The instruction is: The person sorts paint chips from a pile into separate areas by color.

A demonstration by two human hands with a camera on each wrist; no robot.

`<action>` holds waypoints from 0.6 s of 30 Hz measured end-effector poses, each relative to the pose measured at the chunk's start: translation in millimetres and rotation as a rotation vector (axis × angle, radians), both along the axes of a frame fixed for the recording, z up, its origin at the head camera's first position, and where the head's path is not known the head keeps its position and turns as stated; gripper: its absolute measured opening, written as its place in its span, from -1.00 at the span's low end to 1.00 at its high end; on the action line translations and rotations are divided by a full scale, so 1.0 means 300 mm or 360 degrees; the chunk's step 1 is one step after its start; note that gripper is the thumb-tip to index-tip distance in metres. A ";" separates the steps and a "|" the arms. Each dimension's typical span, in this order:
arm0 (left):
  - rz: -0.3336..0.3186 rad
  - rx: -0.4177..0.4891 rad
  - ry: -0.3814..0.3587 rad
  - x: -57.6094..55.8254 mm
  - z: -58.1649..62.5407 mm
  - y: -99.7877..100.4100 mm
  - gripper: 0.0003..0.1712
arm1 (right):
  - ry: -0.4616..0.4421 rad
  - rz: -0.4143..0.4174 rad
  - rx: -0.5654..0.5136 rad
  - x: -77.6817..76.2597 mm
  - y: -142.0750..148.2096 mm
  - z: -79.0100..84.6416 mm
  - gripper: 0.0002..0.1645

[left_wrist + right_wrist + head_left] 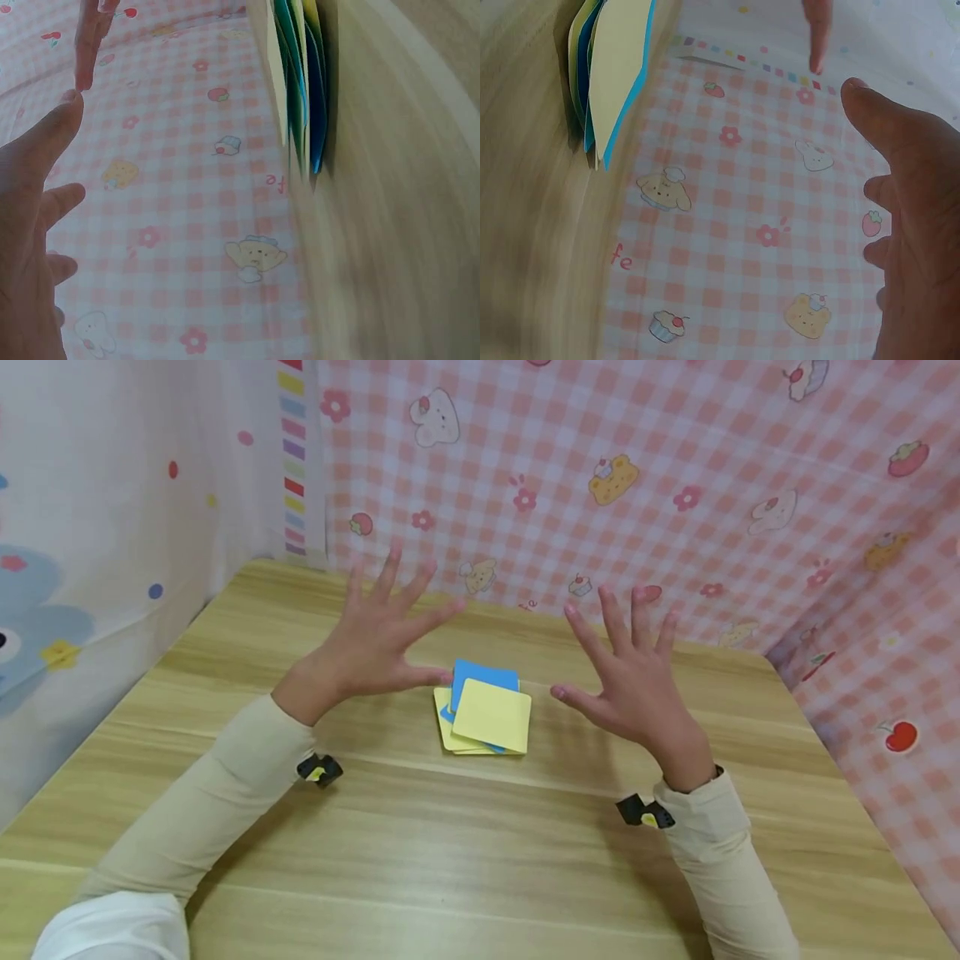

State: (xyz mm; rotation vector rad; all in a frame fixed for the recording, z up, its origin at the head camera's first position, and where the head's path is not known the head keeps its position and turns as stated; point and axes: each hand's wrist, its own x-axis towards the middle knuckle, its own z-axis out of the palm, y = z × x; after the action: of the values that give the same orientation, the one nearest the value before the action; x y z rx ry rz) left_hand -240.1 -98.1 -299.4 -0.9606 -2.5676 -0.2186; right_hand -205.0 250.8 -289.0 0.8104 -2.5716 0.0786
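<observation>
A loose pile of square paper cards lies on the wooden table, a yellow card (492, 717) on top and a blue card (483, 674) poking out behind it. More yellow and blue edges fan out beneath; in the left wrist view the stacked cards (300, 82) show slight gaps between them. My left hand (375, 639) is raised to the left of the pile, fingers spread, its thumb tip overlapping the pile's edge in the head view. To the right, my right hand (630, 681) is likewise raised with fingers spread, thumb toward the pile. Neither hand holds anything.
The wooden table (420, 860) reaches back to a pink checked cloth (540, 460) hanging behind it. A white patterned cloth (112, 510) hangs at the left, and more checked cloth at the right. Small black devices (320, 770) sit at both wrists.
</observation>
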 end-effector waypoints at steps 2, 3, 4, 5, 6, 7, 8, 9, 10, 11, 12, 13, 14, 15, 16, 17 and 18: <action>-0.0014 0.0007 -0.0124 -0.010 -0.010 0.009 0.02 | -0.0162 -0.0014 0.0000 -0.003 -0.004 0.004 0.14; -0.0023 0.0009 -0.0206 -0.014 -0.017 0.017 0.01 | -0.0258 -0.0024 -0.0006 -0.005 -0.007 0.002 0.15; -0.0033 0.0007 -0.0284 -0.017 -0.027 0.025 0.01 | -0.0354 -0.0033 -0.0009 -0.009 -0.010 -0.002 0.16; -0.0045 -0.0005 -0.0352 -0.019 -0.037 0.033 0.02 | -0.0444 -0.0039 -0.0010 -0.012 -0.013 -0.007 0.18; -0.0061 -0.0026 -0.0413 -0.020 -0.048 0.042 0.02 | -0.0518 -0.0041 -0.0007 -0.017 -0.015 -0.015 0.20; -0.0082 -0.0034 -0.0473 -0.021 -0.058 0.052 0.04 | -0.0585 -0.0040 -0.0004 -0.021 -0.019 -0.023 0.22; -0.0102 -0.0043 -0.0534 -0.020 -0.069 0.062 0.06 | -0.0650 -0.0035 -0.0010 -0.026 -0.023 -0.032 0.24; -0.0120 -0.0065 -0.0586 -0.020 -0.080 0.072 0.08 | -0.0703 -0.0028 -0.0011 -0.032 -0.027 -0.044 0.26; -0.0138 -0.0089 -0.0624 -0.020 -0.091 0.081 0.10 | -0.0752 -0.0020 -0.0013 -0.036 -0.033 -0.055 0.28; -0.0153 -0.0117 -0.0657 -0.021 -0.102 0.089 0.13 | -0.0796 -0.0012 -0.0013 -0.039 -0.038 -0.066 0.29; -0.0161 -0.0146 -0.0692 -0.021 -0.112 0.098 0.15 | -0.0835 -0.0005 -0.0012 -0.042 -0.045 -0.076 0.30; -0.0167 -0.0176 -0.0724 -0.020 -0.121 0.105 0.17 | -0.0872 -0.0002 -0.0006 -0.044 -0.052 -0.087 0.32; -0.0170 -0.0218 -0.0753 -0.020 -0.129 0.111 0.18 | -0.0906 0.0001 0.0004 -0.045 -0.059 -0.097 0.32; -0.0170 -0.0261 -0.0781 -0.021 -0.137 0.117 0.20 | -0.0933 0.0006 0.0027 -0.047 -0.067 -0.108 0.33; -0.0167 -0.0297 -0.0816 -0.021 -0.143 0.121 0.21 | -0.0959 0.0014 0.0046 -0.048 -0.076 -0.117 0.34; -0.0162 -0.0330 -0.0846 -0.021 -0.149 0.125 0.22 | -0.0987 0.0018 0.0070 -0.050 -0.084 -0.128 0.35; -0.0157 -0.0357 -0.0875 -0.020 -0.152 0.128 0.23 | -0.1016 0.0024 0.0088 -0.052 -0.092 -0.138 0.36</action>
State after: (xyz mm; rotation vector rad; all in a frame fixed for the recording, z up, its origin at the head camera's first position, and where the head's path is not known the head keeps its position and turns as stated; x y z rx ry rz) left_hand -246.2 -59.7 -345.1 -1.2532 -3.0961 -0.2548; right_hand -220.6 223.3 -330.3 0.9419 -3.1715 0.3177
